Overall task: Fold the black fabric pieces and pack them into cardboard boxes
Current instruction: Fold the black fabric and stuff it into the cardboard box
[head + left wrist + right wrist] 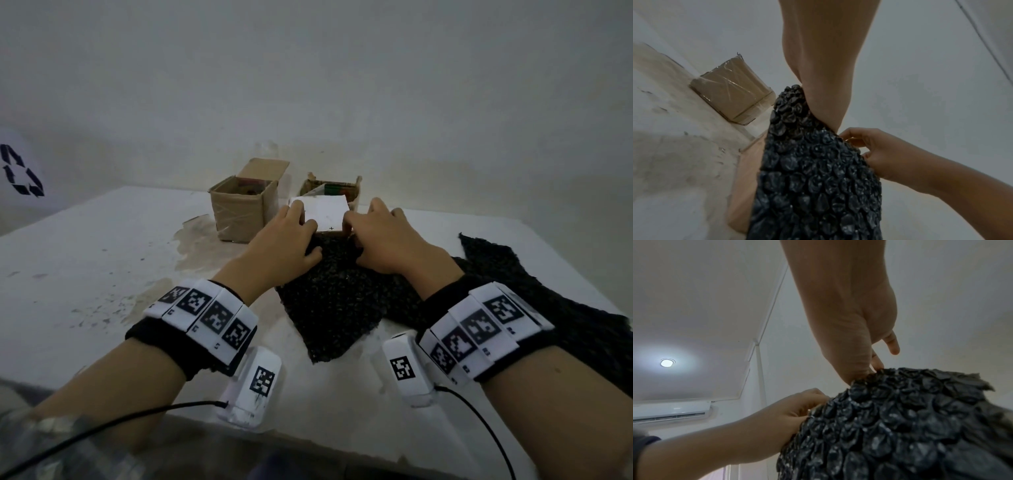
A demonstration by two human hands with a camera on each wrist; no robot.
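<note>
Head view: hands (287, 240) (387, 240) (both) pinch fabric (339, 301).

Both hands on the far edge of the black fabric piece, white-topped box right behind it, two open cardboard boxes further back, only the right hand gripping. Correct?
Not quite: the left hand grips the black fabric piece too, as does the right hand; the head view and both wrist views show it. The white-topped box and open cardboard boxes are as you say.
</note>
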